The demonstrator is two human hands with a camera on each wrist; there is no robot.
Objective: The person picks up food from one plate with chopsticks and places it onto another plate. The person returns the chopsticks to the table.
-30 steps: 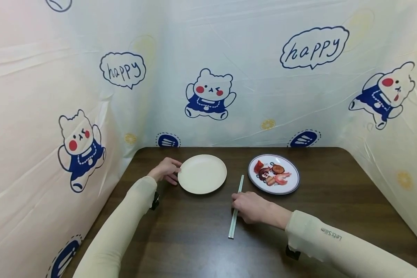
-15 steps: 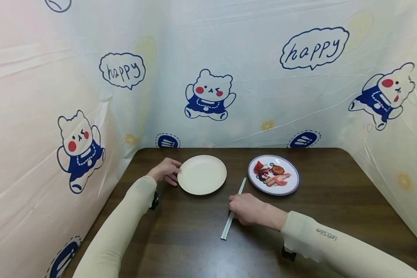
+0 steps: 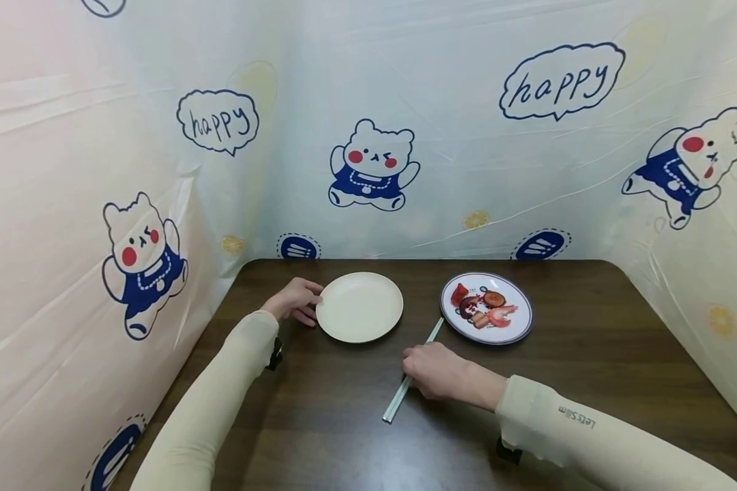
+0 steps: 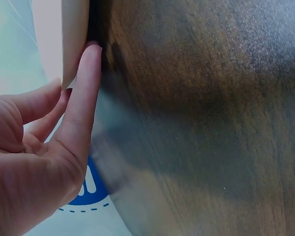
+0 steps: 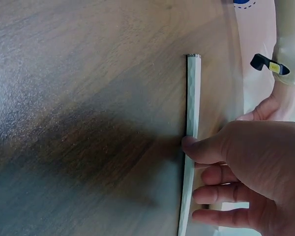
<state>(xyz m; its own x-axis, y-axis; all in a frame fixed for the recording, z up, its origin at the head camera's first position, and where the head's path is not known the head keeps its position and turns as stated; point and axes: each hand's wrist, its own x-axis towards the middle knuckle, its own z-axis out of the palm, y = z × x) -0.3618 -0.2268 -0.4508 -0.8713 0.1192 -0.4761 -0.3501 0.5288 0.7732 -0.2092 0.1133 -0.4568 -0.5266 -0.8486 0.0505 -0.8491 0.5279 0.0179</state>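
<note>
In the head view, a plain cream plate (image 3: 359, 307) lies on the brown table. At its left rim is my left hand (image 3: 291, 300); the left wrist view shows the thumb on the plate's edge (image 4: 71, 34) and the other fingers against its underside, pinching it. My right hand (image 3: 439, 372) holds a pair of pale green chopsticks (image 3: 395, 404) near their middle, low over the table. They slant, their far ends near the patterned plate. The right wrist view shows the thumb lying on the chopsticks (image 5: 193, 93), with fingertips on the other side.
Right of the cream plate is a white plate (image 3: 518, 326) with a blue rim, bearing several food shapes (image 3: 494, 299); I cannot tell if they are real or printed. A cartoon-printed curtain (image 3: 442, 136) encloses the back and sides of the table (image 3: 589, 327).
The chopsticks have turned in my right hand: their far ends swing right towards the blue-rimmed plate, their near ends left. The right hand shifts slightly left. My left hand stays at the cream plate.
</note>
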